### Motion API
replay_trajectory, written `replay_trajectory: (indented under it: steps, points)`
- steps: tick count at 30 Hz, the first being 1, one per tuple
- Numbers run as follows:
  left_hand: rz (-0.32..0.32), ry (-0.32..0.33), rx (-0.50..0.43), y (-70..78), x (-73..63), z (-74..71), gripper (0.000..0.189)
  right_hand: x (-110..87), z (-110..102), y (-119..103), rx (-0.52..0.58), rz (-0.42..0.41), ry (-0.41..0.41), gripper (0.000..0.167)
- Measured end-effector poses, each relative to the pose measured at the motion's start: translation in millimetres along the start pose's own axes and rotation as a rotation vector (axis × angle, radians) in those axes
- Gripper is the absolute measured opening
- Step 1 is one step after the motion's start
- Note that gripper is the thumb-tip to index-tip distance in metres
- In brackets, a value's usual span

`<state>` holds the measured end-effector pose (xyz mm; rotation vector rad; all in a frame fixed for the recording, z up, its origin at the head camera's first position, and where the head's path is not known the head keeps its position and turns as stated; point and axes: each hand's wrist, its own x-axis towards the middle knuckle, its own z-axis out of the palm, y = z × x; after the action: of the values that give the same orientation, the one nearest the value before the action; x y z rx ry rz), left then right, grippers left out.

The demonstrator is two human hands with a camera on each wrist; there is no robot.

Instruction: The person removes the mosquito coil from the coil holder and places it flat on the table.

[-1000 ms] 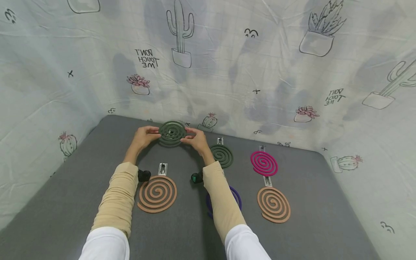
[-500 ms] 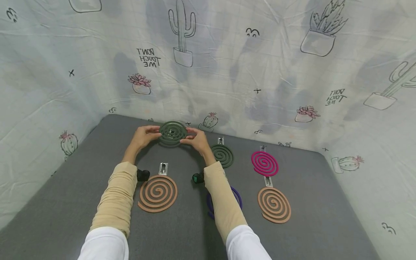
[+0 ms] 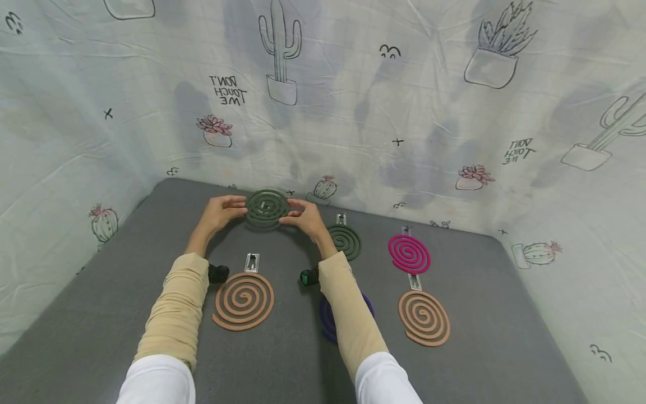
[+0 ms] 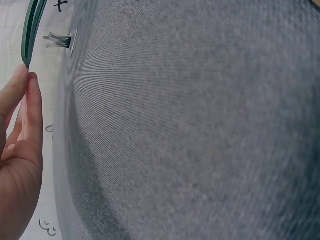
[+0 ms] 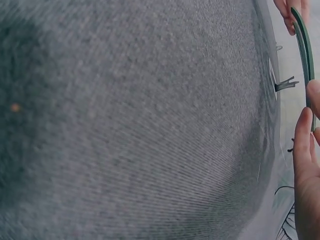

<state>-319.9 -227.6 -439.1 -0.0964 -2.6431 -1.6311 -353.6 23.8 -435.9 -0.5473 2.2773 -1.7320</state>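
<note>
A dark green mosquito coil (image 3: 275, 211), two layers thick at its edge, is held above the far left part of the table. My left hand (image 3: 217, 215) pinches its left rim between thumb and fingers. On the opposite rim, my right hand (image 3: 307, 220) grips it the same way. Both wrist views show the coil edge-on, (image 4: 33, 30) with the fingertips on its rim. Below the coil, a small metal coil stand (image 4: 61, 41) rises from the table with its prongs up.
Right of my hands lie another green coil (image 3: 345, 243) and a pink coil (image 3: 410, 254). Closer in are two tan coils, (image 3: 244, 302) (image 3: 424, 318) and a blue coil (image 3: 329, 322) partly under my right forearm. Metal stands (image 3: 252, 262) sit beside several coils. A printed cloth (image 3: 343, 112) hangs behind.
Both wrists have shifted slightly outward, and the green coil has tilted a little and come down slightly. Both hands keep their hold on it; the other coils have not moved.
</note>
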Motion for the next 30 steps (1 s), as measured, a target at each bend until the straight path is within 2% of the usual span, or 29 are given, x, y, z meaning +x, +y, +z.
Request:
replay_trajectory:
  steps: [10, 16, 23, 27, 30]
  points:
    - [0.018, -0.045, 0.009, 1.6, -8.3, -7.5, 0.043, -2.1, 5.6, -3.6, -0.013, 0.019, 0.028, 0.061]
    - [0.031, -0.054, 0.055, 2.3, -9.8, -6.9, 0.04, -3.4, 9.3, -2.6, -0.034, 0.058, 0.052, 0.06]
    - [0.01, -0.06, 0.104, 2.4, -11.8, -5.0, 0.039, -6.2, 10.2, -2.4, -0.035, 0.055, 0.042, 0.061]
    - [0.009, -0.058, 0.101, 1.1, -13.8, -5.3, 0.039, -18.1, 10.2, -21.6, -0.033, 0.062, 0.015, 0.061]
    - [0.014, -0.059, 0.095, -0.1, -15.1, -6.1, 0.039, -18.5, 13.0, -20.4, -0.065, 0.073, 0.038, 0.06]
